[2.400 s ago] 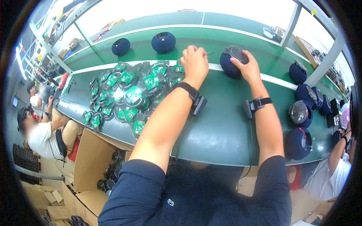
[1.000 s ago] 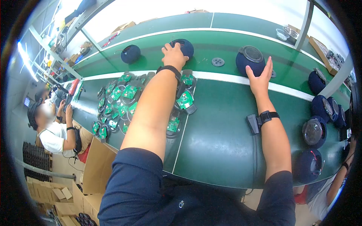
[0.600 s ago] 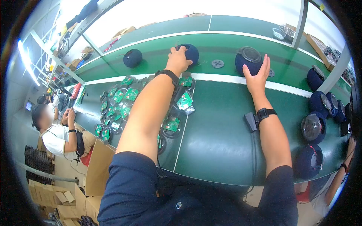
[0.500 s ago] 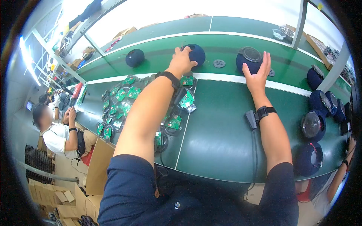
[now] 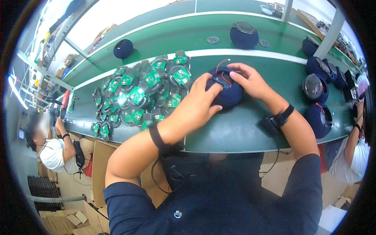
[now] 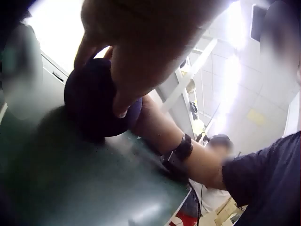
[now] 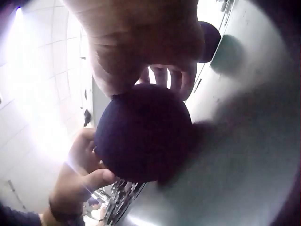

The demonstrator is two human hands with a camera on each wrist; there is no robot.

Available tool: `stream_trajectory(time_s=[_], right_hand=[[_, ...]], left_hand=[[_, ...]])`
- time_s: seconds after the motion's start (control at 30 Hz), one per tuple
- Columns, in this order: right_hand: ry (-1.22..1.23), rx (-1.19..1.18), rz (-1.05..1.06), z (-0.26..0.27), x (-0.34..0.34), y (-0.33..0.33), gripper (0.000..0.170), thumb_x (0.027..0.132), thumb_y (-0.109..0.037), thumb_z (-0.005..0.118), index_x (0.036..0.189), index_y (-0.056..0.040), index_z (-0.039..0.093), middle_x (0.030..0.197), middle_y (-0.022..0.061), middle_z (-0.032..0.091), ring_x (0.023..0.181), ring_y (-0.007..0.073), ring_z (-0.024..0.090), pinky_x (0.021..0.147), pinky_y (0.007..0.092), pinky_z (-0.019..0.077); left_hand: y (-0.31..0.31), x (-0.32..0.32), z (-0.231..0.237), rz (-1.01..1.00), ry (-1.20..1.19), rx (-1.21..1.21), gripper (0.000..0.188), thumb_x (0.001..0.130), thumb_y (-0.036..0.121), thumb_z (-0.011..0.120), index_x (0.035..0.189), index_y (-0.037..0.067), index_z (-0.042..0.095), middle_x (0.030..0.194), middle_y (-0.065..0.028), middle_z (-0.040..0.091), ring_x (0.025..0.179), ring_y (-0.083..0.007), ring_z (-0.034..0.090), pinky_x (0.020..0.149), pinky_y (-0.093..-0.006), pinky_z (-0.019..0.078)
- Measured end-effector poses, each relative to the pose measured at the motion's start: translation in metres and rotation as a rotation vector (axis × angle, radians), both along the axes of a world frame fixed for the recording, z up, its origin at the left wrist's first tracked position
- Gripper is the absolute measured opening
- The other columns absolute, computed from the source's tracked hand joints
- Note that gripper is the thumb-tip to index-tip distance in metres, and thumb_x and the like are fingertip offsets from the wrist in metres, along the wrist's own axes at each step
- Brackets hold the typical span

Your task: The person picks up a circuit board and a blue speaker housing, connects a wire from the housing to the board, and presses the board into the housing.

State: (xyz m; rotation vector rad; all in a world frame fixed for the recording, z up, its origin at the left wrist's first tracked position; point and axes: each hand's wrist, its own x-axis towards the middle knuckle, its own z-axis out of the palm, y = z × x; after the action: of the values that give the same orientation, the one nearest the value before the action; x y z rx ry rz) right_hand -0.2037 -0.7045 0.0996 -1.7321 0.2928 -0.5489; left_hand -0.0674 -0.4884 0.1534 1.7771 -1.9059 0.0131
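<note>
1. My left grip (image 5: 197, 103) is curved round the navy round housing (image 5: 231, 99), near the centre of the head view; its thumb is spread along the near side, its fingers bent over the edge of the opening.
2. My right grip (image 5: 253, 83) holds the same housing from the upper right; thumb and fingers are part-way apart and bent at the rim.
3. The housing is over the counter (image 5: 219, 137), opening upward; a thin red wire (image 5: 226, 80) loops out of it; I cannot tell whether the underside touches the counter.
4. Left of centre lies a heap of green circuit boards (image 5: 137, 96) on black round parts; my left grip is just beside it.
5. Beyond the white rail (image 5: 270, 57), a disc-topped navy ball (image 5: 243, 38) stands at upper centre, right; a flat black disc (image 5: 212, 40) lies near it; another ball (image 5: 123, 49) sits at upper left.
</note>
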Motion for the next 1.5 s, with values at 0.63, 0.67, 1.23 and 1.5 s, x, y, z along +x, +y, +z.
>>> stream_trajectory(time_s=[0.63,0.67,1.23,1.5], right_hand=[[0.495,-0.854,-0.169,0.087,-0.071,0.105,0.020,0.088,-0.025,0.071,0.089,-0.0052,0.071,0.097,0.0182,0.069,0.091,0.0341,0.069,0.076,0.0403,0.0543],[0.501,-0.855,-0.168,0.094,-0.067,0.107,0.020,0.088,-0.025,0.071,0.089,-0.0052,0.071,0.097,0.0182,0.069,0.091,0.0341,0.069,0.076,0.0403,0.0543],[0.782,-0.881,-0.029,0.103,-0.029,0.106,0.017,0.078,-0.021,0.070,0.082,-0.0048,0.071,0.075,0.0166,0.069,0.073,0.0359,0.068,0.070,0.0442,0.0545],[0.424,-0.833,0.058,0.095,-0.052,0.105,0.011,0.083,-0.012,0.067,0.089,-0.0043,0.063,0.096,0.0142,0.068,0.067,0.0296,0.060,0.063,0.0386,0.0508]], left_hand=[[0.084,-0.049,-0.039,0.015,0.130,-0.130,0.068,0.078,0.018,0.083,0.139,0.009,0.053,0.149,-0.0264,0.040,0.134,-0.0455,0.046,0.110,-0.0492,0.0418],[0.085,-0.050,-0.041,-0.001,0.172,-0.148,0.069,0.078,0.018,0.083,0.139,0.008,0.053,0.149,-0.0264,0.041,0.134,-0.0455,0.046,0.110,-0.0494,0.0415],[0.087,-0.057,-0.064,-0.014,0.251,-0.205,0.074,0.078,0.017,0.081,0.144,0.011,0.049,0.151,-0.0235,0.038,0.137,-0.0454,0.040,0.113,-0.0523,0.0375],[0.081,-0.049,-0.072,-0.031,0.216,-0.234,0.073,0.078,0.016,0.080,0.144,0.013,0.049,0.150,-0.0228,0.039,0.136,-0.0446,0.040,0.113,-0.0523,0.0376]])
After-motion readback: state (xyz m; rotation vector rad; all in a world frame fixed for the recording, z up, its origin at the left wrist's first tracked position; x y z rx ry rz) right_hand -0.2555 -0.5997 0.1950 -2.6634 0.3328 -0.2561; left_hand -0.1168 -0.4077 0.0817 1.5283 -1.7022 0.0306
